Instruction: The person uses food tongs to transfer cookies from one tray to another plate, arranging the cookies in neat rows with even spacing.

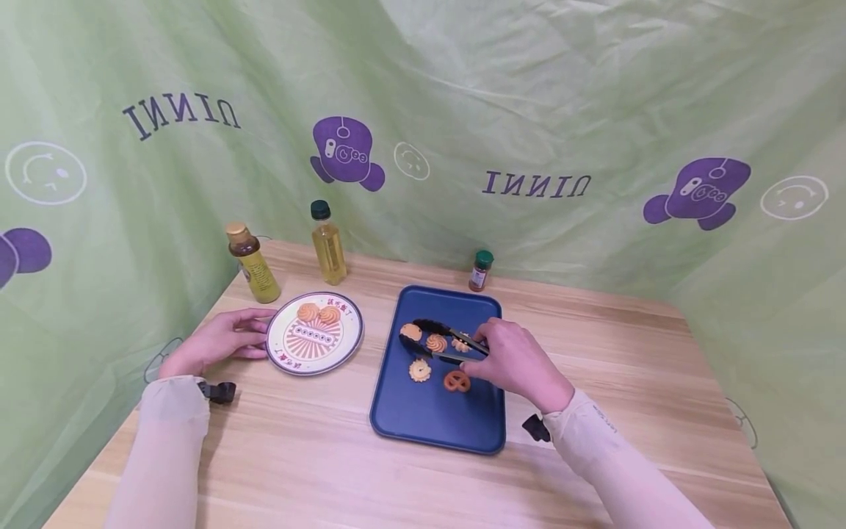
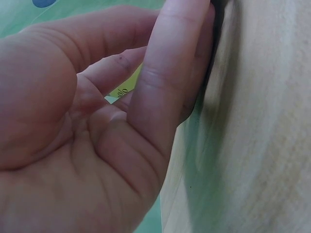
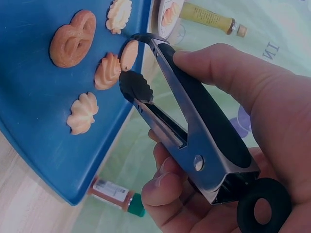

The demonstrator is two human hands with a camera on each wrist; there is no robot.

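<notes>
On the head camera I have the right hand (image 1: 522, 360) holding a pair of tongs (image 3: 209, 121) over the blue tray (image 1: 436, 426), thumb on one arm and fingers on the other. The tong tips stand apart, with a plain round cookie (image 1: 411, 332) between them; I can't tell whether they touch it. That cookie lies near the far left corner of the tray. Next to it I see a swirl cookie (image 1: 436, 343), then a flower-shaped cookie (image 1: 460, 342), and nearer me a round cookie with a scalloped edge (image 1: 419, 370) and a pretzel (image 1: 457, 381).

The left hand (image 1: 221, 339) has its fingers loosely extended against the left rim of the plate (image 1: 346, 345), not closed round anything that I can make out. Two swirled cookies (image 1: 329, 315) sit side by side on the plate's far part.

Further back on the table (image 1: 297, 448) I have a gold-capped bottle (image 1: 254, 268), an oil bottle (image 1: 328, 250) and, behind the tray, a small green-lidded jar (image 1: 480, 272).
</notes>
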